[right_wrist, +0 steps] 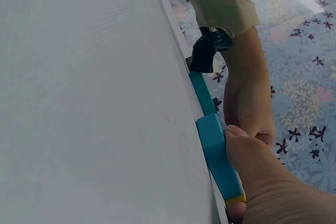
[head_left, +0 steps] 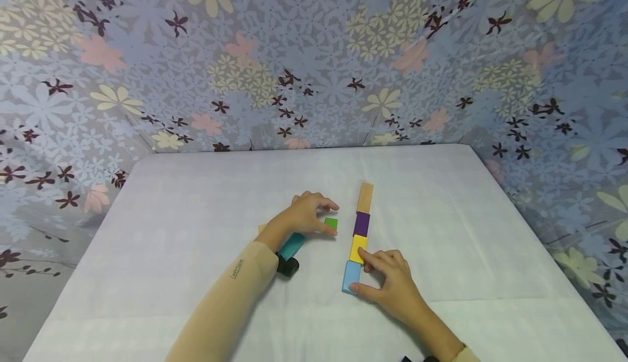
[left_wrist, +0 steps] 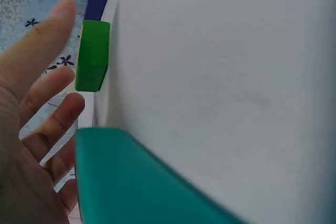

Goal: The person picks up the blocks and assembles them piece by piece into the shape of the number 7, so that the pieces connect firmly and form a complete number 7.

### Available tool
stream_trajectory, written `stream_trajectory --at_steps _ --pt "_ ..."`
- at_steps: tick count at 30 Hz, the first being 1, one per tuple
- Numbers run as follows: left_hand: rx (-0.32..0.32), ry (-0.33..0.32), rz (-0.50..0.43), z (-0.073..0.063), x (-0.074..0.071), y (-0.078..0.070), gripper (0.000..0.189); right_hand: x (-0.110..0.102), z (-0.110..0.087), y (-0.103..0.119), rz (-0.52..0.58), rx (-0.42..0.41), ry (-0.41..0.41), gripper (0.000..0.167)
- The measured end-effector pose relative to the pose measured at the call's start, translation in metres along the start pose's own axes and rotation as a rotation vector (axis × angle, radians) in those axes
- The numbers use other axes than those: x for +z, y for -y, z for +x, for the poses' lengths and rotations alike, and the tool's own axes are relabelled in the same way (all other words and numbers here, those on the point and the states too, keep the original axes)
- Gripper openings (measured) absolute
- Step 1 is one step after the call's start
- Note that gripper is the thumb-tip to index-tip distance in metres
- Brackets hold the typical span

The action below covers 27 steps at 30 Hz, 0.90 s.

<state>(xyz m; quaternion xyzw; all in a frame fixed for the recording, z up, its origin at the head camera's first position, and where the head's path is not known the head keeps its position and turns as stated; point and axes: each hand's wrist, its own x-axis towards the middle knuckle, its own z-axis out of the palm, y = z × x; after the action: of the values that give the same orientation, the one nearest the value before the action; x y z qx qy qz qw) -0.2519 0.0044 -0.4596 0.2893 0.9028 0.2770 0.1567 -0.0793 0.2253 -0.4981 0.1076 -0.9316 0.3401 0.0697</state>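
The green block [head_left: 331, 223] lies at four o'clock from the nearer left hand [head_left: 308, 213], its spread grip empty; the right hand [head_left: 390, 276], thumb and forefinger apart, touches the light-blue block [head_left: 350, 275].

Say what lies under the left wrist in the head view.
Part of a teal rectangular block shows right of the wrist; a pale tan piece peeks out left. Their covered parts, and whether they meet, cannot be seen.

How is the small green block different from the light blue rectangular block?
The light blue rectangular block is longer than the small green block. The light blue block ends a row of blocks; the green block sits apart. The right hand touches the light blue block, while the green block is beside the left hand. Both are plain-coloured with straight edges.
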Motion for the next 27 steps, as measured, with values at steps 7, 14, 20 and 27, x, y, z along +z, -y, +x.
stream_trajectory --at_steps 7,14,20,27 --pt "-0.013 -0.018 -0.001 -0.009 0.002 0.002 0.045 -0.001 0.001 -0.001 -0.001 0.006 0.004 0.077" --pt "-0.013 -0.018 0.003 -0.009 0.003 0.003 0.041 -0.001 0.000 -0.001 0.002 0.009 0.007 0.076" --pt "0.000 -0.026 0.028 -0.010 0.002 -0.001 0.036 -0.002 0.000 0.001 0.005 0.011 0.003 0.076" --pt "-0.014 -0.063 0.036 0.005 -0.006 -0.011 0.036 -0.002 -0.001 0.001 0.013 0.012 0.003 0.075"
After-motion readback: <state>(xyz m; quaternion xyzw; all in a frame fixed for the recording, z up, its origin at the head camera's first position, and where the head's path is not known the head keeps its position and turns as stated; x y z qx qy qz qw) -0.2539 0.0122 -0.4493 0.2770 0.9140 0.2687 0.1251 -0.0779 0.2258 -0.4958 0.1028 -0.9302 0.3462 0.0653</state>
